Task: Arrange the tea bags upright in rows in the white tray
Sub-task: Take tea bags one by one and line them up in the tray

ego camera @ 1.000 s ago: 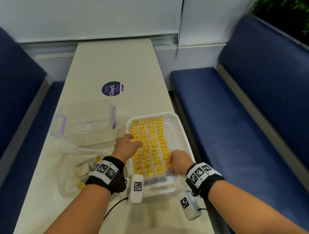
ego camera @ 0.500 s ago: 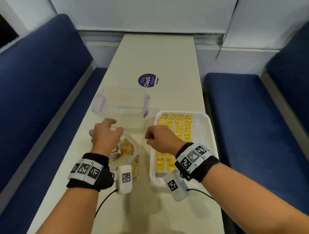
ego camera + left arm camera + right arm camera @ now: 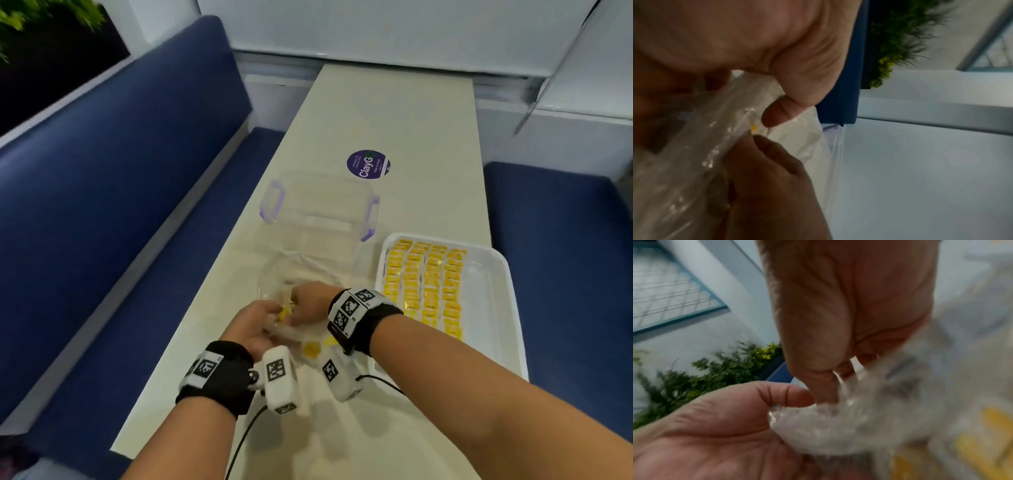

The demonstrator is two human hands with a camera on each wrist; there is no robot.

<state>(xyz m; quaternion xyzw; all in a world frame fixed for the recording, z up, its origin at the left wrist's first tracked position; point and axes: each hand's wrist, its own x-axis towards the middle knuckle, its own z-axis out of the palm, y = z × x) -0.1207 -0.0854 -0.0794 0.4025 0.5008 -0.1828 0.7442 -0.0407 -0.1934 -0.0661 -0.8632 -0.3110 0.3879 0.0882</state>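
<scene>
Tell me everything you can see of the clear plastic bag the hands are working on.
The clear plastic bag is thin, crinkled, glossy film lying on the table, left of the white tray and just in front of the clear container. A few yellow tea bags show through it. The left hand and the right hand both pinch its gathered film, close together. The wrist views are blurred, so I cannot tell whether its mouth is open.
</scene>
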